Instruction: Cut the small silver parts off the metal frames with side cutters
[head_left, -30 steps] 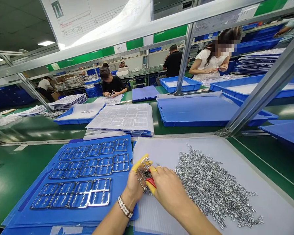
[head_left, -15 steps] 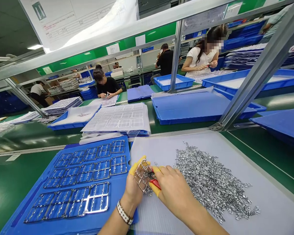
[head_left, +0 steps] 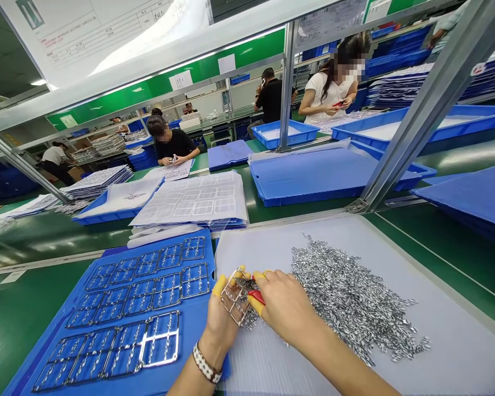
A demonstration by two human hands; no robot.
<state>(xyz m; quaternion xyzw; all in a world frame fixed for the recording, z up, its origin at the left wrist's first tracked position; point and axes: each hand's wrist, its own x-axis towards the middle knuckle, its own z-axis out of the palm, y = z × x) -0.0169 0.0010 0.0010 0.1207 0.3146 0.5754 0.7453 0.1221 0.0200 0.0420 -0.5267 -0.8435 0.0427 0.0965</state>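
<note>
My left hand, with yellow finger covers, is closed on a small silver metal frame with crossbars and twisted links. In my right hand are red-handled pliers, their jaws up against the frame's upper side. Exactly what the jaw tips grip is too small to tell. A few loose links lie beneath my hands. To the right spreads a large heap of silver chain links on a whitish sheet. Left of my hands, rows of similar metal frames rest on a blue board.
A wrapped stack of frames stands behind the blue board. Beyond are a blue tray and a slanted metal post. Several people sit across the bench, one in white with a red-handled tool.
The view has shifted slightly, moving the scene left. The pliers have moved from the frame's right side up toward its upper part, and the frame has tilted a little in my left hand.
</note>
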